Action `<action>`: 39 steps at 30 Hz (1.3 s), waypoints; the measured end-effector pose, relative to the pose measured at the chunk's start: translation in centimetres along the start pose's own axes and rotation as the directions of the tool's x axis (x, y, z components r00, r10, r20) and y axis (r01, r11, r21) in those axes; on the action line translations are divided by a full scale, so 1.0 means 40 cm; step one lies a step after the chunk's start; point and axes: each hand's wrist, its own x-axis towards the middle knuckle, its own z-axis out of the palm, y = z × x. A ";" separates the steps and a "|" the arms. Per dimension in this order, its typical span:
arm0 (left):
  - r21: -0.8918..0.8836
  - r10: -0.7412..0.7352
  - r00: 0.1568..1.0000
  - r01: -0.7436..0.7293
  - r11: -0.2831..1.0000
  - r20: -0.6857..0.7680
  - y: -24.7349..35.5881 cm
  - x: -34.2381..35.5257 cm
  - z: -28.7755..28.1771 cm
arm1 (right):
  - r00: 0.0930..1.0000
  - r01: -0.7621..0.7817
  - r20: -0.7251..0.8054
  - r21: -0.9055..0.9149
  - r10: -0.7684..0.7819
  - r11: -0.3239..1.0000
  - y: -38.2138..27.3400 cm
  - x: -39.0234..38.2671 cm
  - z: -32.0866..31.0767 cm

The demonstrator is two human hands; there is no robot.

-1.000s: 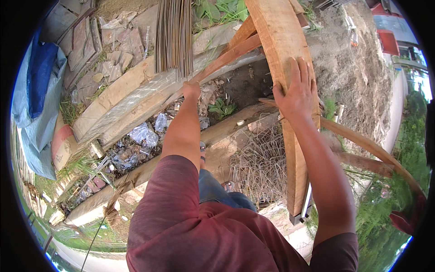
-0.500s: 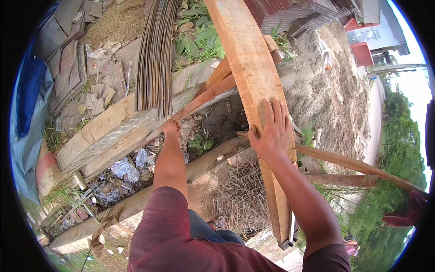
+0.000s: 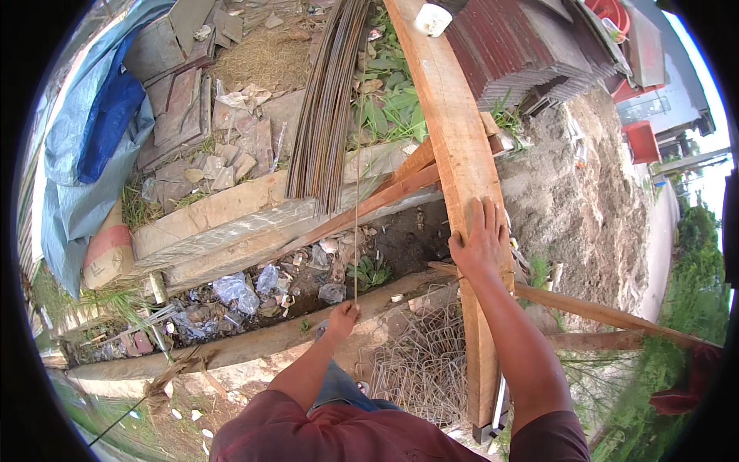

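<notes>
My left hand (image 3: 342,317) is closed around the lower end of a thin steel rod (image 3: 356,223). The rod runs up and away from it, across the ditch and alongside a bundle of brown steel rods (image 3: 323,123) on the far bank. My right hand (image 3: 483,235) rests flat, fingers stretched out, on top of a long wooden beam (image 3: 446,100), holding nothing. At the beam's far end stands a small white container (image 3: 433,20). Between the beam and my body lies a tangled heap of bent wire stirrups (image 3: 423,366).
A ditch with litter and clear plastic bags (image 3: 235,291) crosses in front, edged by a concrete beam (image 3: 208,223). Wooden braces (image 3: 608,312) reach right from the beam. Stacked reddish roof tiles (image 3: 523,46), a sand heap (image 3: 585,185) and a blue tarpaulin (image 3: 92,177) lie around.
My left hand has drawn back toward my body from the bundle's near end, bringing one rod with it. My right hand stays on the beam. The view has shifted, showing the white container.
</notes>
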 end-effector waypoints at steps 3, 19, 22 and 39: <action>-0.383 -0.030 0.978 0.110 0.917 0.209 -0.093 -0.162 0.024 | 1.000 0.009 0.019 0.017 -0.009 1.000 -0.005 -0.005 -0.012; 0.285 0.274 0.780 -0.128 0.950 -0.563 0.066 -0.404 -0.287 | 0.985 -0.015 -0.162 0.282 0.063 0.959 -0.018 -0.216 -0.188; 0.287 0.192 0.805 -0.028 0.957 -0.561 -0.054 -0.632 -0.364 | 0.941 -0.239 -0.153 0.329 0.301 0.914 0.143 -0.410 -0.166; 0.363 0.513 0.596 -0.363 0.858 -0.617 -0.129 -0.892 -0.248 | 0.964 -0.256 -0.032 0.151 0.264 0.955 0.260 -0.576 -0.112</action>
